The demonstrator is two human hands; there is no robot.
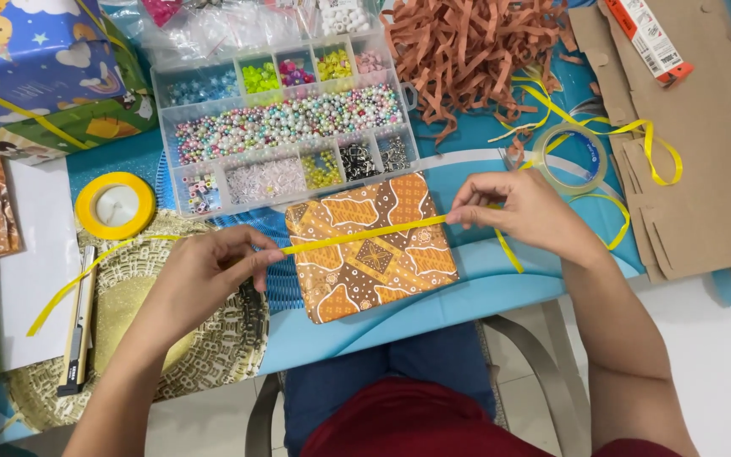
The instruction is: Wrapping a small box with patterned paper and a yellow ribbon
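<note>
my left hand pinches a yellow ribbon between thumb and fingers, just to the left of the wrapped box. my right hand grips the same ribbon at the box's upper right corner, fingers closed on it. the ribbon runs taut across the top of the box from one hand to the other, slanting a little upward toward my right hand, and its loose ends trail off past each hand.

the box is flat, wrapped in orange and brown patterned paper, and it lies on the blue surface near the edge closest to me. just behind the box sits a clear bead organizer with many small compartments of coloured beads. to the left of the box is a spool of yellow ribbon, and further left and nearer me a utility knife lies beside a woven mat. to the right of the box is a roll of clear tape, then flat brown cardboard. behind the box to the right lies a heap of brown paper shreds.
</note>
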